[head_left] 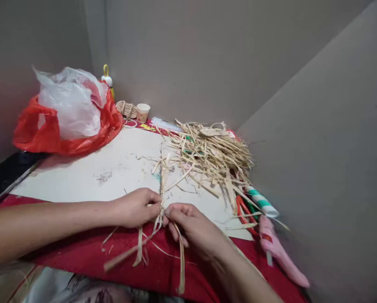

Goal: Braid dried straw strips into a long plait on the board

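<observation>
A thin straw braid (162, 179) runs away from me over the white board, its loose strands hanging toward the front edge. My left hand (138, 207) pinches the braid from the left, where the strands part. From the right, my right hand (188, 225) closes thumb and finger on the same strands, close beside the left fingertips. One flat straw strand (181, 265) dangles below the right hand, and another loose strand (139, 248) hangs below the left. The fingers partly hide the point where the strands cross.
A heap of dry straw (216, 155) lies at the back right. Near it are red-handled scissors (246, 214), a green-striped roll (262, 202) and a pink glue gun (278, 252). A red plastic bag (46, 139), paper cup (143, 112) and twine bundle (126, 109) stand at the back left.
</observation>
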A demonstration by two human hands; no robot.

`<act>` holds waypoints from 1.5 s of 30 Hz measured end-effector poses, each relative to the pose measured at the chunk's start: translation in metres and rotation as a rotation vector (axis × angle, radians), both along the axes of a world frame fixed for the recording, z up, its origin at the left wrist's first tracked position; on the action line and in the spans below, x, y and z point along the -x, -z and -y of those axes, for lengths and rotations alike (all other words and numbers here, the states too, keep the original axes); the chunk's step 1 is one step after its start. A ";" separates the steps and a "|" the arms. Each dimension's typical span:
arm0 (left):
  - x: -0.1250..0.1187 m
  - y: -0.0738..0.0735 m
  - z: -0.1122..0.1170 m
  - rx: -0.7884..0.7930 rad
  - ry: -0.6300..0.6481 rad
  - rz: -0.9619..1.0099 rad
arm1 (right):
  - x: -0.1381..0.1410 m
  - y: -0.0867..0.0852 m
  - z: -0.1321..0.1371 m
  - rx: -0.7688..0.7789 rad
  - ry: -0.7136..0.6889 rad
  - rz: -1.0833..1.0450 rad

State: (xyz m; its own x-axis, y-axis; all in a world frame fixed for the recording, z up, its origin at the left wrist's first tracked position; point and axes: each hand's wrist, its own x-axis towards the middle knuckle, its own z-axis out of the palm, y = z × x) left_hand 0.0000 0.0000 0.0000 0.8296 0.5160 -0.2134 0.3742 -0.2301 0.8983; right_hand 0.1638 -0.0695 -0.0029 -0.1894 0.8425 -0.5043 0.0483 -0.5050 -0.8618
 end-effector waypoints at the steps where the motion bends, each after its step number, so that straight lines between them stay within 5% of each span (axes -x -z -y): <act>1: -0.001 -0.002 0.000 0.012 0.005 -0.026 | -0.004 -0.001 -0.002 0.004 -0.034 -0.012; 12: -0.005 -0.010 -0.004 -0.006 0.032 -0.106 | -0.027 -0.006 -0.014 -0.073 -0.305 0.080; 18: -0.008 -0.006 -0.001 -0.027 -0.009 -0.090 | -0.010 -0.009 -0.006 -0.054 -0.060 0.025; 22: -0.008 0.001 0.001 0.103 -0.039 -0.031 | 0.010 -0.003 0.007 -0.069 0.092 0.062; 25: -0.009 0.003 0.003 0.198 -0.069 -0.020 | 0.017 0.001 0.017 -0.117 0.111 0.243; 30: -0.012 -0.001 0.005 0.199 -0.080 -0.001 | 0.019 0.005 0.027 -0.542 -0.007 0.884; 34: -0.014 -0.006 0.008 0.234 -0.127 0.011 | 0.021 0.007 0.031 -0.704 -0.107 1.257; 45: -0.010 0.013 0.006 0.343 -0.100 0.084 | 0.028 0.014 0.045 -1.032 -0.374 1.500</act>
State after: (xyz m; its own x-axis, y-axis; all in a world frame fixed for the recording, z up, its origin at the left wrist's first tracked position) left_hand 0.0100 -0.0059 -0.0131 0.8009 0.5055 -0.3210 0.3010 0.1236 0.9456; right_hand 0.1354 -0.1146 -0.0168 -0.3508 0.9112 0.2159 0.9364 0.3414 0.0807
